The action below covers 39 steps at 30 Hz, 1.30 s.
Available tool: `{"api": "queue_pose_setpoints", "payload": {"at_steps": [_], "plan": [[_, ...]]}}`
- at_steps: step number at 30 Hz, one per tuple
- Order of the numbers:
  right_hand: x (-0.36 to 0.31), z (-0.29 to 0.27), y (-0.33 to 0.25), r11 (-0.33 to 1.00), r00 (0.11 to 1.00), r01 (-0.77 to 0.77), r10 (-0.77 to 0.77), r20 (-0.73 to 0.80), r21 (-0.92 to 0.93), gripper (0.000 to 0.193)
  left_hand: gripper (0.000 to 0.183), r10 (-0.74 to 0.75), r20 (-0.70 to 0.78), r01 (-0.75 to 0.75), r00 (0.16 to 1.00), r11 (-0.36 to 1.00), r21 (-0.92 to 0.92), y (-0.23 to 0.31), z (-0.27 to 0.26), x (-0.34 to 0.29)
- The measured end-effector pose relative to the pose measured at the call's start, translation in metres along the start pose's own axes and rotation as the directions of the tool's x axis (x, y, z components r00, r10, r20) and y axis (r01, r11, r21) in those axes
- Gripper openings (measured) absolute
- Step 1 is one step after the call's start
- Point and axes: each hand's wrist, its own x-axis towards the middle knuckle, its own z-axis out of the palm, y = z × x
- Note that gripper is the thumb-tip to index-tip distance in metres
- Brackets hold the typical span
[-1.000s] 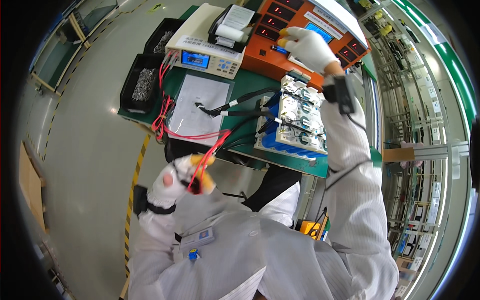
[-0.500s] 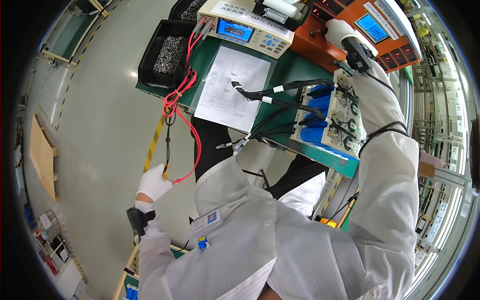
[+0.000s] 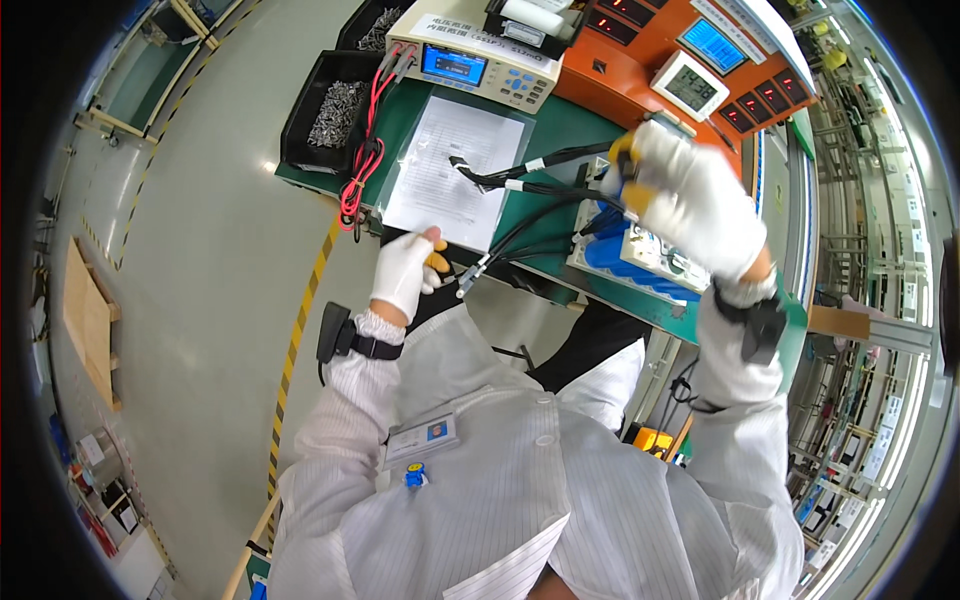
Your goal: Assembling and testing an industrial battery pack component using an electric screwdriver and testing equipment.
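My left hand [image 3: 402, 275], in a white glove with yellow finger parts, is closed with curled fingers near the table's front edge. Whatever it may hold is hidden. Just right of it hang the light-tipped ends of black cables [image 3: 470, 278]. My right hand [image 3: 700, 205], gloved alike, is raised over a block of blue cells [image 3: 625, 262] in a white frame. Motion smears its fingers, so their grip does not show. Black sleeved cables [image 3: 545, 188] run left from the block onto a printed sheet [image 3: 455, 170]. Red test leads [image 3: 365, 178] hang bundled over the table edge.
A beige bench meter [image 3: 478, 65] with a lit screen stands at the back. Right of it is an orange instrument [image 3: 600, 75] with red displays and a white digital display unit [image 3: 690, 84]. A black bin [image 3: 305, 115] of metal fasteners sits at the table's left.
My left hand has let go of the red leads and moved up and right toward the cable ends. My right hand has come down from the orange instrument to over the cell block.
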Motion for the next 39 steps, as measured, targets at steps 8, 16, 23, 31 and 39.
{"api": "queue_pose_setpoints", "payload": {"at_steps": [8, 16, 23, 31, 39], "plan": [[-0.075, 0.077, 0.005, 0.942, 0.986, -0.107, 0.059, 0.158, 0.318, 0.032, 0.020, 0.293, -0.105, -0.279, 0.950, 0.952, 0.128, 0.016, 0.001, -0.016], [-0.092, 0.120, 0.003, 0.882, 0.996, -0.080, 0.051, 0.075, 0.464, 0.032, 0.021, 0.048, -0.163, -0.058, 0.985, 0.997, -0.055, 0.008, 0.001, 0.018], [-0.104, 0.125, 0.014, 0.853, 0.992, -0.126, 0.125, 0.036, 0.507, 0.035, 0.014, 0.531, -0.220, -0.491, 0.818, 0.845, 0.215, 0.028, 0.001, 0.007], [-0.104, 0.130, 0.017, 0.876, 0.985, -0.171, 0.138, 0.105, 0.451, 0.037, 0.031, 0.532, 0.017, -0.522, 0.847, 0.824, 0.221, 0.089, -0.096, -0.027], [-0.096, 0.137, 0.008, 0.861, 0.982, -0.179, 0.124, 0.145, 0.477, 0.038, 0.039, 0.210, 0.458, -0.503, 0.864, 0.403, 0.764, 0.177, -0.081, 0.022]]}}
